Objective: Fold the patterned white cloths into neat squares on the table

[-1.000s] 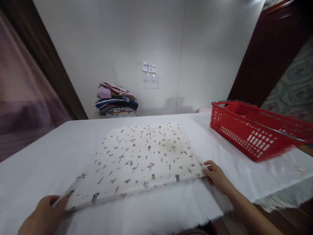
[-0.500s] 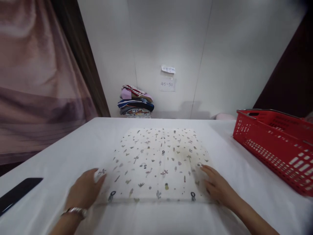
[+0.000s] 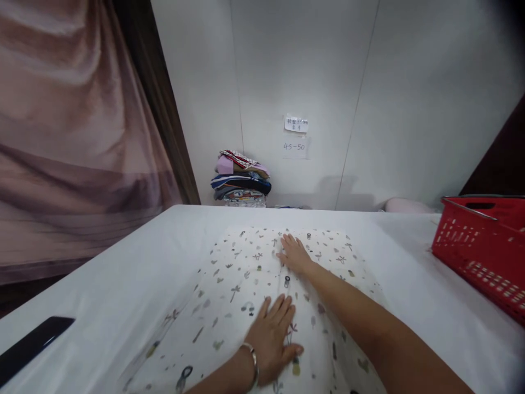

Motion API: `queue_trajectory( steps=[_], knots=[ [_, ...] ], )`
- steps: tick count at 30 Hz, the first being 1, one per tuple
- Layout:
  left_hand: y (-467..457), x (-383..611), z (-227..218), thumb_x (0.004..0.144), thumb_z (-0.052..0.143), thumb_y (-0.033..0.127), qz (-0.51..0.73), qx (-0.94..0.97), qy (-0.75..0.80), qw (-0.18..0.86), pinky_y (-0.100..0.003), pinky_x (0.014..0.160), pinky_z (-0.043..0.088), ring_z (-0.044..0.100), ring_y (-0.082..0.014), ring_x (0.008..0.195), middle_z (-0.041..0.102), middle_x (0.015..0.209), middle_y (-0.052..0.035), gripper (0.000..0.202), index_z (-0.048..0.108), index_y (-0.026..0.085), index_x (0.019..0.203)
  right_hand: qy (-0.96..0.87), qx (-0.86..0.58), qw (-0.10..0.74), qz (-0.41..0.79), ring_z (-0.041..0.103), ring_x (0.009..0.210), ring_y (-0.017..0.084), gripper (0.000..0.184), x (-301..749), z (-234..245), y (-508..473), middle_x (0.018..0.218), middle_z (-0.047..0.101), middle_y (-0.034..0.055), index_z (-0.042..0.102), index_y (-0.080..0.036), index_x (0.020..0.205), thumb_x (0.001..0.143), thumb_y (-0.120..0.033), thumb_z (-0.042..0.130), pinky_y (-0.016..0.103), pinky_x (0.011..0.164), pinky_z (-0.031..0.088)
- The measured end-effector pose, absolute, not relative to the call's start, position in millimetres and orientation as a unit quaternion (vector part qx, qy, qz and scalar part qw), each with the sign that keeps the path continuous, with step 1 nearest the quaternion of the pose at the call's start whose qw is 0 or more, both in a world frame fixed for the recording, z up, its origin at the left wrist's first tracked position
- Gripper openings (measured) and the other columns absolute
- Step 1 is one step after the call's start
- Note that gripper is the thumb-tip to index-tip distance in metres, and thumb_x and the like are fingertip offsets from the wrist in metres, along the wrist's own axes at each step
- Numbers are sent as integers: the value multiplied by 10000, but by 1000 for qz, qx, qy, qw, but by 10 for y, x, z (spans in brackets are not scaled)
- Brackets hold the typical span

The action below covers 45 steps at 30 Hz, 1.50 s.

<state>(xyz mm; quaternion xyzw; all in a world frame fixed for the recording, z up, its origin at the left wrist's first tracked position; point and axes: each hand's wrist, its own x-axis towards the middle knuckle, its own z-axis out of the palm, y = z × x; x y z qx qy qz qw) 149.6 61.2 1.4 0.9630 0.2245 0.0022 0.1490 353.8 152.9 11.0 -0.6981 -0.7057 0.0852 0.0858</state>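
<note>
A white cloth (image 3: 229,284) printed with small plants and animals lies flat on the white table (image 3: 102,284). My left hand (image 3: 273,336), with a bracelet at the wrist, rests palm down on the near middle of the cloth, fingers stretched out. My right hand (image 3: 294,254) reaches further across and lies flat on the far middle of the cloth, fingers spread. Neither hand holds anything.
A red plastic basket (image 3: 484,246) stands on the table at the right. A stack of folded clothes (image 3: 241,183) sits against the back wall, below two paper notes (image 3: 296,135). A dark flat phone-like object (image 3: 28,347) lies at the table's left edge. A brown curtain (image 3: 74,137) hangs at left.
Both hands left the cloth's near corners and came onto its middle, the right one reaching toward the far edge. The view has shifted left and closer.
</note>
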Motion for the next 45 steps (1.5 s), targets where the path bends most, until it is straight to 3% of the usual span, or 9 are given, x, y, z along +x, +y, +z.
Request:
queue_trajectory(
  steps=[6, 12, 20, 25, 26, 29, 33, 40, 45],
  knots=[
    [726, 1496, -99, 781, 338, 630, -24, 965, 207, 162, -544, 1073, 94, 89, -287, 1327, 101, 1444, -48, 755, 128, 241, 1393, -705, -692, 42, 147, -11, 1338, 215, 783, 3746, -62, 1890, 1474, 41, 70, 136, -127, 1403, 813, -642, 102, 399, 1048, 7],
    [803, 1508, -217, 788, 352, 608, -39, 967, 187, 170, -583, 1049, 118, 68, -302, 1325, 71, 1439, -79, 767, 104, 213, 1397, -693, -712, 41, 106, 9, 1335, 235, 783, 3827, -147, 2083, 1472, 58, 84, 165, -126, 1395, 811, -645, 111, 423, 1040, 4],
    [754, 1462, -278, 797, 310, 626, 12, 967, 182, 176, -563, 1052, 132, 130, -290, 1320, 159, 1437, -68, 719, 161, 249, 1390, -688, -720, 43, 84, 21, 1332, 229, 702, 3781, -195, 2379, 1470, 89, 78, 202, -148, 1381, 840, -591, 136, 451, 1033, 23],
    [1032, 1434, 1, 784, 297, 658, 17, 946, 224, 234, -434, 1051, 241, 208, -244, 1309, 193, 1440, -78, 732, 220, 235, 1376, -690, -719, 42, 71, 29, 1331, 230, 723, 3811, -305, 2421, 1471, 86, 73, 191, -150, 1385, 834, -612, 112, 465, 1030, 39],
    [1191, 1443, 80, 796, 286, 644, 25, 941, 251, 227, -406, 1057, 235, 200, -226, 1314, 186, 1445, -72, 713, 228, 230, 1374, -689, -720, 41, 69, 34, 1331, 229, 722, 3815, -316, 2422, 1470, 89, 72, 194, -152, 1384, 834, -612, 116, 468, 1030, 42],
    [1852, 1496, 246, 821, 278, 595, 36, 911, 387, 137, -457, 1071, 134, 138, -234, 1329, 183, 1449, -65, 649, 310, 208, 1341, -688, -722, 43, 63, 45, 1330, 224, 713, 3818, -333, 2425, 1467, 110, 73, 208, -152, 1380, 836, -608, 132, 468, 1030, 45],
    [2773, 1562, 180, 830, 265, 555, -4, 881, 470, 50, -486, 1068, 59, 64, -232, 1340, 153, 1458, -48, 633, 281, 199, 1352, -691, -719, 55, 52, 51, 1330, 221, 707, 3824, -358, 2431, 1464, 130, 76, 218, -160, 1377, 838, -607, 119, 460, 1030, 43],
    [3439, 1611, -154, 811, 174, 615, -12, 853, 520, 45, -491, 1051, 117, 100, -248, 1334, 137, 1464, -41, 679, 241, 225, 1364, -689, -720, 56, 60, 19, 1334, 217, 735, 3833, -354, 2427, 1473, 87, 38, 178, -183, 1394, 821, -633, 78, 441, 1039, 24],
    [3516, 1546, -151, 869, 163, 510, 28, 859, 511, 10, -417, 1033, 189, 209, -205, 1302, 262, 1429, -36, 551, 328, 233, 1316, -687, -721, 46, 79, 0, 1336, 228, 743, 3827, -309, 2411, 1476, 55, 31, 161, -189, 1400, 816, -639, 68, 427, 1044, 8]
  ],
)
